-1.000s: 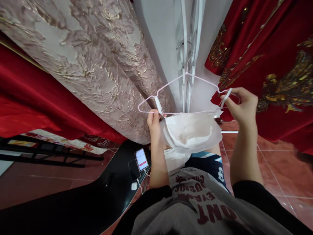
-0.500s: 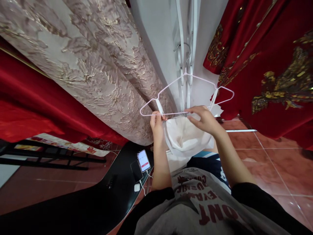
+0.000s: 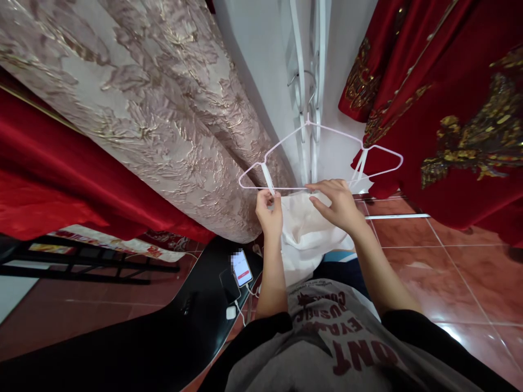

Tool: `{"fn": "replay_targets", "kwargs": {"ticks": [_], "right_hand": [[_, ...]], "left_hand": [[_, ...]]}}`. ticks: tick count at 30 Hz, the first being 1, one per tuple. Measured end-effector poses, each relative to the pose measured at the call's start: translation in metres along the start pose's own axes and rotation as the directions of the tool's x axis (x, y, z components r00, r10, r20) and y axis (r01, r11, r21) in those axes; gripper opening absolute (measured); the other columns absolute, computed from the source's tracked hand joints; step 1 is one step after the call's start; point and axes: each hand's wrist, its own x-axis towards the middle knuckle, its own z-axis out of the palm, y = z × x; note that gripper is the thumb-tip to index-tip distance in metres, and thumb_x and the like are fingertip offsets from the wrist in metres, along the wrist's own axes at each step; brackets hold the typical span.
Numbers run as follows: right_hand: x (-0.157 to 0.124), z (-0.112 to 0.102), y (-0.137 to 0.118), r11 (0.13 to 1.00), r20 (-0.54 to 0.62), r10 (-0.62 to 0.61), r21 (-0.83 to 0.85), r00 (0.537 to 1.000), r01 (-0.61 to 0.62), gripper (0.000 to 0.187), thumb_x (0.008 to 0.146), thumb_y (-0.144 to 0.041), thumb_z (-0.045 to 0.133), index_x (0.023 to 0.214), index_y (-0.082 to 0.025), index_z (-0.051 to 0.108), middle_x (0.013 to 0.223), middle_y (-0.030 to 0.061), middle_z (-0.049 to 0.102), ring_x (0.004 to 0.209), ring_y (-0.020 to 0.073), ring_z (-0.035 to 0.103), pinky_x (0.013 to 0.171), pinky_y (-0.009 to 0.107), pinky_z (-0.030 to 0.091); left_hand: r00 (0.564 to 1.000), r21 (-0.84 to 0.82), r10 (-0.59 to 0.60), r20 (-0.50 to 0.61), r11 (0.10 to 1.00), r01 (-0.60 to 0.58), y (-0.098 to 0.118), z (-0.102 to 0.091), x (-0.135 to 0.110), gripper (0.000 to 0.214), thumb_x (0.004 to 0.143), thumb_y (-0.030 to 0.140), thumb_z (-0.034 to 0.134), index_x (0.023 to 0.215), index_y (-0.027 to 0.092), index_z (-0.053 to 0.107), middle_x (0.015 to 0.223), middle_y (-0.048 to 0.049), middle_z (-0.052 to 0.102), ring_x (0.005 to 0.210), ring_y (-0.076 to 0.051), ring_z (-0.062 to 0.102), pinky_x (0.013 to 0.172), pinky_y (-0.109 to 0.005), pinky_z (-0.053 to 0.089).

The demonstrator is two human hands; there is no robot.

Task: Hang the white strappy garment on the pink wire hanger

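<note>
A pale pink hanger (image 3: 286, 139) hangs by its metal hook in front of me. From its two notches, white straps (image 3: 267, 176) run down to a white, partly sheer garment (image 3: 304, 226). My left hand (image 3: 269, 213) is closed in a pinch on the garment's left strap, near where it meets the top edge. My right hand (image 3: 335, 202) lies with stretched fingers along the hanger's bottom bar, at the garment's top edge. Its thumb is spread apart, over the cloth. The garment's lower part drapes towards my lap, and my right hand covers some of its right side.
A pinkish brocade cloth (image 3: 163, 109) hangs close on the left, and a red embroidered garment (image 3: 461, 109) on the right. White rails (image 3: 300, 60) stand behind the hanger. A black bench (image 3: 163, 337) holds two phones, the lit one (image 3: 242, 269) with a cable.
My left hand has shifted slightly right and down, and its pinch has moved from the hanger's bar to the strap's lower end. The hanger has turned slightly, its right end further out.
</note>
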Motion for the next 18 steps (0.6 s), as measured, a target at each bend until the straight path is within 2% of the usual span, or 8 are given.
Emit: {"fn": "replay_targets", "kwargs": {"ticks": [2,6,8,12,15,18], "right_hand": [[0.000,0.000,-0.001,1.000,-0.017,0.003,0.004,1.000,-0.003,0.025,0.102,-0.031,0.061,0.123,-0.030,0.075,0.108,0.0042,0.081,0.096,0.0265,0.070,0.093,0.046,0.044],[0.000,0.002,-0.001,1.000,-0.030,0.014,0.024,0.999,-0.013,0.026,0.102,-0.031,0.060,0.122,-0.031,0.076,0.104,0.0035,0.081,0.093,0.0260,0.070,0.095,0.047,0.044],[0.000,0.002,-0.001,0.999,-0.026,0.010,0.034,1.000,-0.009,0.026,0.102,-0.030,0.061,0.122,-0.031,0.076,0.104,0.0032,0.081,0.093,0.0257,0.070,0.094,0.046,0.044],[0.001,0.001,-0.001,0.999,-0.031,0.027,0.030,0.999,-0.026,0.022,0.102,-0.030,0.061,0.117,-0.028,0.076,0.104,0.0032,0.081,0.092,0.0252,0.070,0.094,0.045,0.043],[0.000,0.000,-0.003,0.999,-0.027,0.038,0.031,0.999,-0.037,0.020,0.102,-0.029,0.061,0.115,-0.028,0.076,0.101,0.0023,0.081,0.090,0.0245,0.069,0.095,0.045,0.042],[0.000,0.000,-0.004,0.999,-0.024,0.036,0.039,0.999,-0.035,0.020,0.102,-0.028,0.060,0.114,-0.029,0.076,0.098,0.0015,0.081,0.089,0.0236,0.069,0.095,0.044,0.042]], "left_hand": [[1.000,0.024,0.000,0.002,1.000,0.000,0.005,-0.002,0.000,0.014,0.090,0.029,0.074,0.098,0.021,0.066,0.094,-0.0022,0.072,0.087,-0.016,0.067,0.084,-0.027,0.050],[0.982,0.048,-0.003,-0.189,0.999,0.012,0.008,-0.003,-0.001,0.015,0.094,0.034,0.070,0.101,0.021,0.071,0.095,-0.0035,0.071,0.084,-0.016,0.067,0.079,-0.027,0.051],[0.971,0.038,-0.005,-0.240,0.999,0.015,0.009,-0.003,-0.001,0.019,0.095,0.037,0.070,0.103,0.020,0.075,0.093,-0.0037,0.072,0.080,-0.016,0.067,0.078,-0.028,0.052],[0.980,0.029,-0.010,-0.200,0.999,0.016,0.016,-0.007,-0.005,0.024,0.098,0.041,0.068,0.099,0.020,0.080,0.086,-0.0036,0.076,0.076,-0.017,0.071,0.080,-0.031,0.055],[0.984,0.051,0.010,-0.177,0.999,-0.001,0.033,-0.014,-0.009,0.026,0.098,0.043,0.067,0.092,0.021,0.080,0.081,-0.0032,0.076,0.079,-0.019,0.072,0.081,-0.032,0.056],[0.998,-0.017,-0.037,-0.058,0.999,0.036,0.054,-0.020,-0.007,0.028,0.097,0.044,0.070,0.083,0.021,0.078,0.073,-0.0020,0.073,0.071,-0.017,0.070,0.074,-0.029,0.055]]}}
